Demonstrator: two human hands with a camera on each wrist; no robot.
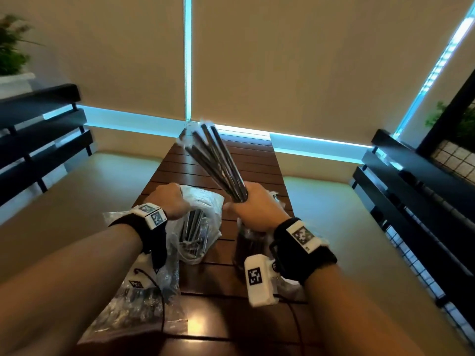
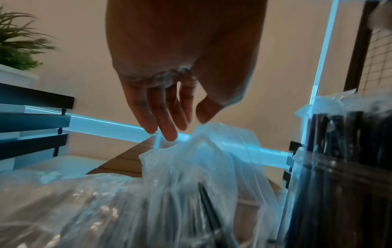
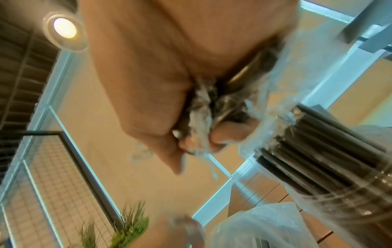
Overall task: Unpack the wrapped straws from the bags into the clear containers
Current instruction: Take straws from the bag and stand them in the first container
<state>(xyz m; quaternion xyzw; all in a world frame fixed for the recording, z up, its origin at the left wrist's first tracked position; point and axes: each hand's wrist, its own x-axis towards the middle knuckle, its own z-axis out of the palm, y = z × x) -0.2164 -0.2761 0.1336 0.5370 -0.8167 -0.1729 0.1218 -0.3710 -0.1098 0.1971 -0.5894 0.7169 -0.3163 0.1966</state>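
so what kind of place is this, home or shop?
Probably a café or restaurant seating booth, not certain. A narrow slatted wooden table sits between two cushioned benches with dark slatted backs, by blind-covered windows, with potted plants on a ledge.

Beige blinds [image 1: 295,60] edged in blue window light, dark slatted benches [image 1: 38,140], wooden slat table [image 1: 257,160].

A dark slatted wooden counter [image 1: 253,160] runs away toward beige roller blinds [image 1: 295,60] edged with blue light. Off its left edge stands a black slatted bench back [image 1: 43,129], with a green plant [image 1: 11,44] in a white pot behind it. Off its right edge stand another black bench back [image 1: 416,176], a wire grid panel [image 1: 455,158] and a second plant [image 1: 437,114]; the right wrist view shows a round ceiling lamp [image 3: 64,27].
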